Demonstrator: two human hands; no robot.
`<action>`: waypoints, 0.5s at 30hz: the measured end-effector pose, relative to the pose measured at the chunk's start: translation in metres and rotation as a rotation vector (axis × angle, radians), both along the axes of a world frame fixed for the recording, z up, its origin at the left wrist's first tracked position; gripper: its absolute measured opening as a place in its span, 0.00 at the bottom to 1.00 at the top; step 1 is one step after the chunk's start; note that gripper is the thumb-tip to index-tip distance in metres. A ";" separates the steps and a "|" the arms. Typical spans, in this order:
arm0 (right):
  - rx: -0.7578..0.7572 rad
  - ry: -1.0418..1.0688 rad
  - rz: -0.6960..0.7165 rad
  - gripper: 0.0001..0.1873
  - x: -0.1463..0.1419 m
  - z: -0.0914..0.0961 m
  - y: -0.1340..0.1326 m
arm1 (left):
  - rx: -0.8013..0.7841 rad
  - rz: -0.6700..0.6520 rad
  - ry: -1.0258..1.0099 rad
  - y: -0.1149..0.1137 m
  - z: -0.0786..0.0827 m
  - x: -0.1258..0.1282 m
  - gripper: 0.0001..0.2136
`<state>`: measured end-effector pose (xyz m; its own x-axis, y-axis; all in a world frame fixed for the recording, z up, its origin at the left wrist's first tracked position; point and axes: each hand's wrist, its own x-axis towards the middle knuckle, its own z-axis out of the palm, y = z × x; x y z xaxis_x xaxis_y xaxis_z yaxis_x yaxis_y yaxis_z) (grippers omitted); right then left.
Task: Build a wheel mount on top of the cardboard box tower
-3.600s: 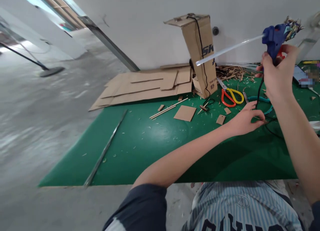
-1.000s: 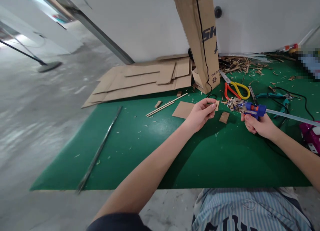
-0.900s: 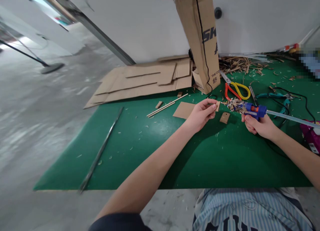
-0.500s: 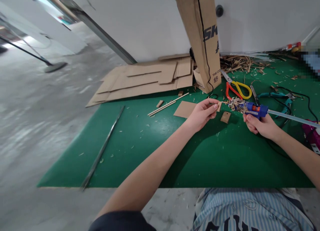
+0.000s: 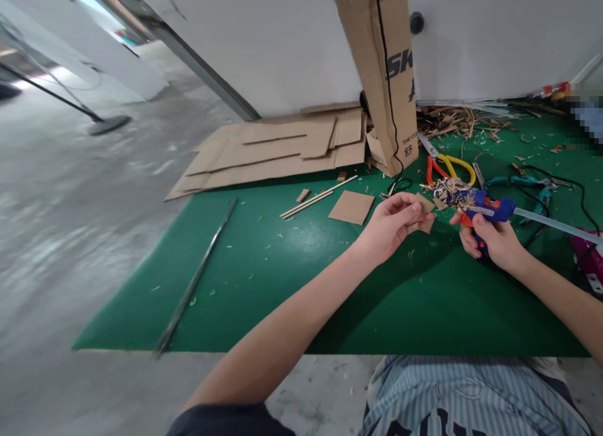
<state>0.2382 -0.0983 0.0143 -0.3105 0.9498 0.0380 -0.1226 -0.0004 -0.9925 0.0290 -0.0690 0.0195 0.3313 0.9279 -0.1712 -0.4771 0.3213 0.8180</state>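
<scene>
My left hand (image 5: pixel 392 225) pinches a small cardboard piece (image 5: pixel 424 203) above the green mat (image 5: pixel 264 279). My right hand (image 5: pixel 492 242) grips a blue glue gun (image 5: pixel 490 207) whose nozzle end, crusted with scraps (image 5: pixel 450 191), points left and meets the cardboard piece. A clear glue stick (image 5: pixel 556 226) juts out of the gun's back toward the right. A second small cardboard piece lies just under the held one, partly hidden by my fingers.
A square cardboard piece (image 5: pixel 352 207) and thin wooden sticks (image 5: pixel 316 197) lie left of my hands. Red-and-yellow scissors (image 5: pixel 445 166), teal pliers (image 5: pixel 518 181), a tall cardboard box (image 5: pixel 386 78), flat cardboard sheets (image 5: pixel 277 150), a metal rod (image 5: pixel 195 279).
The glue gun came down from head height to the mat. My left hand picked up the small cardboard piece and lifted it to the gun's nozzle.
</scene>
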 end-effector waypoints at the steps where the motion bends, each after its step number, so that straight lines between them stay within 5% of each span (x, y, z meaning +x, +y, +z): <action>1: 0.002 -0.010 0.000 0.25 0.000 0.000 0.000 | -0.018 -0.011 -0.008 -0.001 0.000 0.001 0.16; 15: -0.018 -0.105 -0.010 0.28 0.002 -0.005 -0.003 | -0.080 -0.054 -0.040 0.000 -0.005 0.000 0.15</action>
<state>0.2403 -0.1010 0.0091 -0.3025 0.9531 -0.0111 -0.0179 -0.0173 -0.9997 0.0286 -0.0688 0.0140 0.3889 0.8922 -0.2296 -0.4894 0.4113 0.7690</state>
